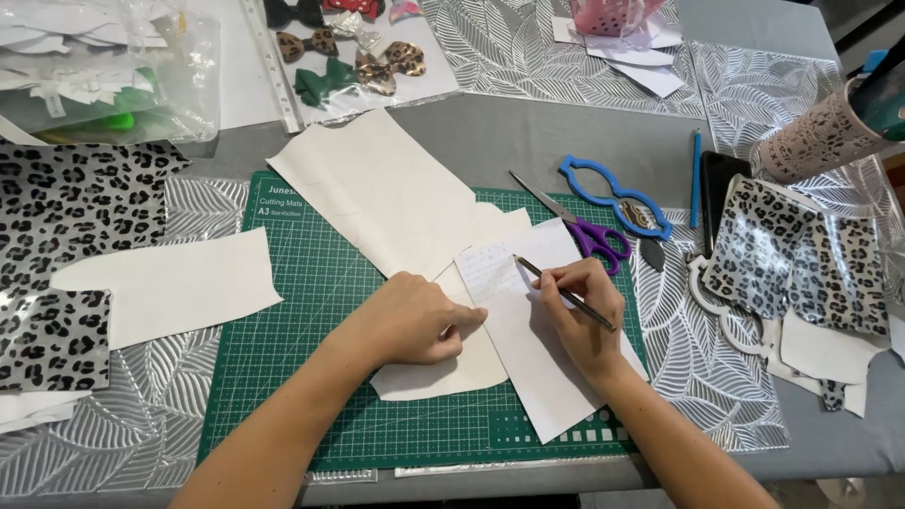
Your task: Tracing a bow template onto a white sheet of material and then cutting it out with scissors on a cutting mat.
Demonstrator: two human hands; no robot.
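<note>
My left hand (pixel 415 320) presses flat, fingers together, pinning the light, slippery paper (pixel 528 330) on the mat (pixel 311 377), while my right hand (pixel 584 311) pinches a slim pen (pixel 563 292) near its tip.

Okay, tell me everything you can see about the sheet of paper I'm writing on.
The sheet of paper is white, rectangular and looks thin, lying flat and turned at an angle on the green cutting mat, its lower corner near the mat's edge. Faint handwriting fills its upper left part. It overlaps cream pattern pieces. The left hand presses on its left edge; the right hand rests on it, holding a slim pen with the tip on the paper. Purple-handled scissors lie just beyond its top edge.
</note>
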